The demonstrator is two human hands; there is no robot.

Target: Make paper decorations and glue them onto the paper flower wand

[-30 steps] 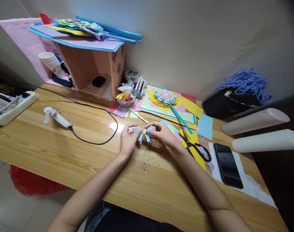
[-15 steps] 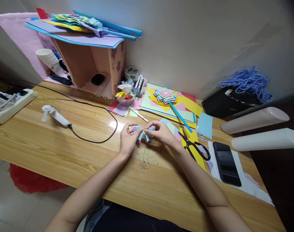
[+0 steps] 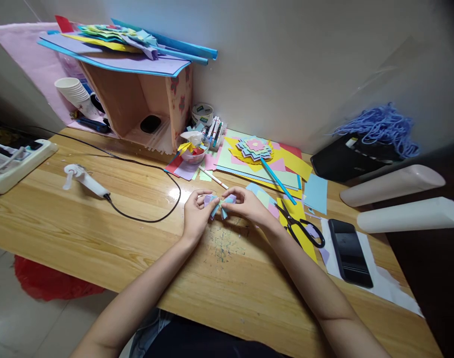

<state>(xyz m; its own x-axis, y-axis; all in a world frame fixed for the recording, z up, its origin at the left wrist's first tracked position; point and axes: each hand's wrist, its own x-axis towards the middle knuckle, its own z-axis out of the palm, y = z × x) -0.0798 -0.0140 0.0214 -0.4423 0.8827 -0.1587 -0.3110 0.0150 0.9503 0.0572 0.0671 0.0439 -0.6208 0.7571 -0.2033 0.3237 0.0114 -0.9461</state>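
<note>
A small folded paper piece (image 3: 220, 205) in blue and purple, with a pale yellow-green centre, is held above the wooden table. My left hand (image 3: 199, 214) pinches its left side between thumb and fingers. On the other side, my right hand (image 3: 244, 203) grips it, thumb and fingertips near the centre. A white pen (image 3: 214, 178) lies just behind the hands. Black scissors (image 3: 299, 223) rest on yellow paper to the right of my right hand.
Behind are a layered paper flower (image 3: 254, 147), a bowl of scraps (image 3: 193, 155) and a pink box (image 3: 133, 99). A glue gun (image 3: 88, 180) with its cord lies left. Right are a phone (image 3: 349, 252) and white rolls (image 3: 409, 215).
Both hands have shifted very slightly left with the paper piece, whose lower folds are turned a little differently. Both hands keep their hold.
</note>
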